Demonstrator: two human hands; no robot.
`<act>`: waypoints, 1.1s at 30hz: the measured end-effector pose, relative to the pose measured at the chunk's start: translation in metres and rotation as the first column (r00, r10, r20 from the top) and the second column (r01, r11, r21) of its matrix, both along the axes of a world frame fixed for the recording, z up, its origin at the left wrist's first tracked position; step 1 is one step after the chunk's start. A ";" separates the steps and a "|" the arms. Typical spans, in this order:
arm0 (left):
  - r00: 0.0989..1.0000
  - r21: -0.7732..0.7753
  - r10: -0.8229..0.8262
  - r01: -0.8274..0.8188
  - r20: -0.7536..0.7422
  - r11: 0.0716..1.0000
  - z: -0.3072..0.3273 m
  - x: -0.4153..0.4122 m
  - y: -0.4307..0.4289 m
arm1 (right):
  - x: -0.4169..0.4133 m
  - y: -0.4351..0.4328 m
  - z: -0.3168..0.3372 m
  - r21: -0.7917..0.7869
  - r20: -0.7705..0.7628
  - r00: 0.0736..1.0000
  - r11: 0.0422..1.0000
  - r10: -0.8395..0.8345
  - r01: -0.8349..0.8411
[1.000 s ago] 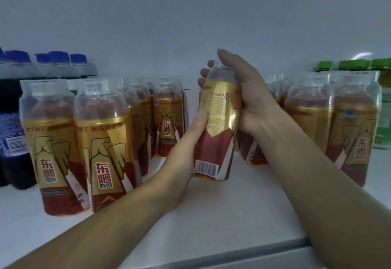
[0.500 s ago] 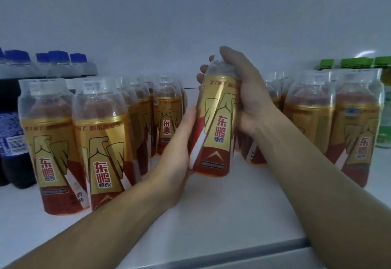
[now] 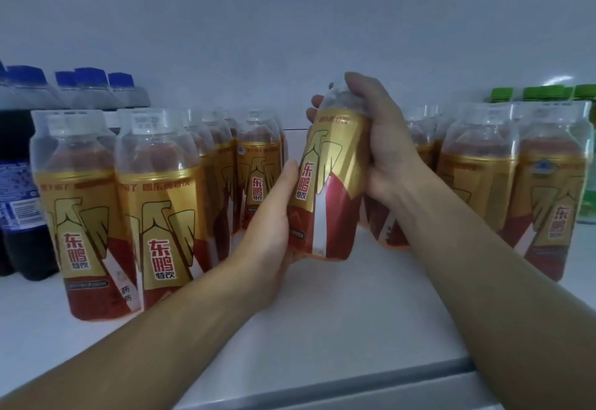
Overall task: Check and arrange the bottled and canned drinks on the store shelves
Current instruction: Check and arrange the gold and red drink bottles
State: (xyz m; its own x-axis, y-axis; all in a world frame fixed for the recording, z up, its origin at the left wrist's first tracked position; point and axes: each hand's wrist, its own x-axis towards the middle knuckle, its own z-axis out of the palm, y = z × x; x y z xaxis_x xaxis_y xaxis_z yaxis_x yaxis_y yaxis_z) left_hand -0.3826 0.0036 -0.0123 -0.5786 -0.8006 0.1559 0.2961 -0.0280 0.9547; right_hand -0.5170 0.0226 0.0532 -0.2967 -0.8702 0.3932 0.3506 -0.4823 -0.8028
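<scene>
I hold a gold-and-red energy drink bottle (image 3: 325, 184) tilted slightly, just above the white shelf (image 3: 354, 313). My right hand (image 3: 383, 138) grips its clear cap and shoulder from the right. My left hand (image 3: 267, 225) cups its lower left side and base, thumb along the label. The label's front with red characters faces me. Matching bottles stand in rows on the left (image 3: 154, 209) and on the right (image 3: 480, 177).
Dark cola bottles with blue caps (image 3: 19, 184) stand at the far left. Green-capped bottles (image 3: 580, 113) stand at the far right behind the gold ones. The shelf's front edge (image 3: 354, 387) runs across the bottom. A white back wall closes the shelf.
The bottle has been turned between my hands: the barcode side faced me a second ago, now the front label does. It has also dropped slightly lower.
</scene>
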 end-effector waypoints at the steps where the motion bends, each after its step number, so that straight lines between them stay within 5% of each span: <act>1: 1.000 0.017 0.015 -0.015 -0.006 1.000 0.000 0.000 -0.001 | 0.000 0.000 -0.001 0.008 -0.001 1.000 1.000 0.008 -0.008; 7: 0.971 0.197 -0.240 0.236 -0.007 0.951 0.001 0.004 0.002 | 0.000 0.003 -0.002 -0.008 0.066 0.983 0.985 0.173 -0.173; 15: 0.997 -0.056 -0.024 0.028 0.069 0.998 0.001 0.001 0.004 | -0.002 -0.004 -0.001 0.005 -0.016 1.000 1.000 -0.019 0.019; 21: 0.986 0.122 -0.168 0.165 0.013 0.979 0.006 0.002 0.007 | -0.001 0.000 -0.002 0.125 0.049 0.990 0.983 0.131 -0.136; 27: 0.999 0.054 0.039 -0.040 0.014 0.998 0.002 -0.003 -0.002 | 0.003 -0.011 -0.004 -0.074 -0.097 0.980 0.983 -0.172 0.166; 33: 0.990 0.179 -0.127 0.115 0.057 0.977 0.002 0.001 0.006 | 0.003 0.002 -0.002 0.030 -0.061 0.996 0.998 0.062 -0.060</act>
